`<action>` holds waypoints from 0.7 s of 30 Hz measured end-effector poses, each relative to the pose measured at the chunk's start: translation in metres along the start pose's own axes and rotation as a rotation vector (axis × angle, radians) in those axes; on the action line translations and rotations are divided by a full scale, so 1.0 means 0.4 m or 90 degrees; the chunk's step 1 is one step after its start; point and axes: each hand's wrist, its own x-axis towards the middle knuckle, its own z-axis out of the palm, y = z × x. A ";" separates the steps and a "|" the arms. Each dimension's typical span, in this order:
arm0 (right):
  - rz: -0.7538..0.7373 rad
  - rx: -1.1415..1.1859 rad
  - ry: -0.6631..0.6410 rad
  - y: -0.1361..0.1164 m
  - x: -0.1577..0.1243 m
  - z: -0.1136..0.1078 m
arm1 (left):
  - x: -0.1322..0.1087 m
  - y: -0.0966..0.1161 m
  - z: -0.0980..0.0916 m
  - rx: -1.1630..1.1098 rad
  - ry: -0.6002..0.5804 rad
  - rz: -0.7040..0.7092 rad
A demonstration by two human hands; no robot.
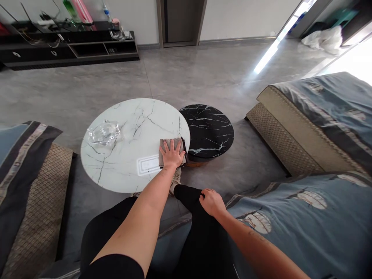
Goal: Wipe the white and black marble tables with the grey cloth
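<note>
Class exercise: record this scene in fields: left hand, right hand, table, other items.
Left hand: flat on a grey-brown cloth at the table's edge
Right hand: resting on a black-trousered knee
Table: round white marble top
Other items: crumpled clear plastic on it; round black marble table beside it

Left arm point(139, 205) outstretched, left hand point(172, 154) flat, palm down; right hand point(212, 202) curled over knee point(186, 192).
</note>
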 end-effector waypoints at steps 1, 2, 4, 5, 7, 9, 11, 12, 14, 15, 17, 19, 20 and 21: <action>-0.001 -0.002 0.004 0.000 -0.001 0.002 | -0.020 0.001 0.001 0.003 -0.002 0.000; -0.002 -0.003 0.007 0.001 -0.001 0.003 | -0.041 0.001 0.003 0.006 -0.002 0.001; -0.004 -0.005 0.007 0.000 -0.002 0.005 | -0.084 0.004 0.008 0.014 0.000 0.007; -0.004 -0.006 0.006 -0.001 -0.003 0.005 | -0.104 0.005 0.010 0.018 0.000 0.015; -0.008 -0.009 0.005 -0.004 -0.004 0.005 | -0.136 0.006 0.016 0.026 -0.002 0.034; -0.014 -0.009 0.005 -0.008 -0.006 0.006 | -0.154 0.007 0.022 0.033 -0.008 0.046; -0.021 -0.006 0.005 -0.012 -0.007 0.007 | -0.156 0.007 0.027 0.040 -0.014 0.049; -0.024 -0.006 0.004 -0.014 -0.008 0.008 | -0.153 0.007 0.030 0.043 -0.015 0.049; -0.025 -0.007 0.000 -0.016 -0.009 0.010 | -0.140 0.012 0.036 0.048 -0.014 0.047; -0.025 -0.008 -0.002 -0.016 -0.010 0.010 | -0.130 0.017 0.040 0.049 -0.012 0.044; -0.022 -0.005 -0.006 -0.016 -0.011 0.008 | -0.103 0.033 0.046 0.047 -0.008 0.037; -0.018 0.000 -0.010 -0.013 -0.012 0.005 | -0.068 0.057 0.050 0.040 -0.005 0.031; -0.015 0.002 -0.013 -0.011 -0.013 0.004 | -0.048 0.070 0.052 0.036 -0.005 0.027; -0.012 0.003 -0.016 -0.009 -0.014 0.002 | -0.026 0.084 0.052 0.033 -0.006 0.022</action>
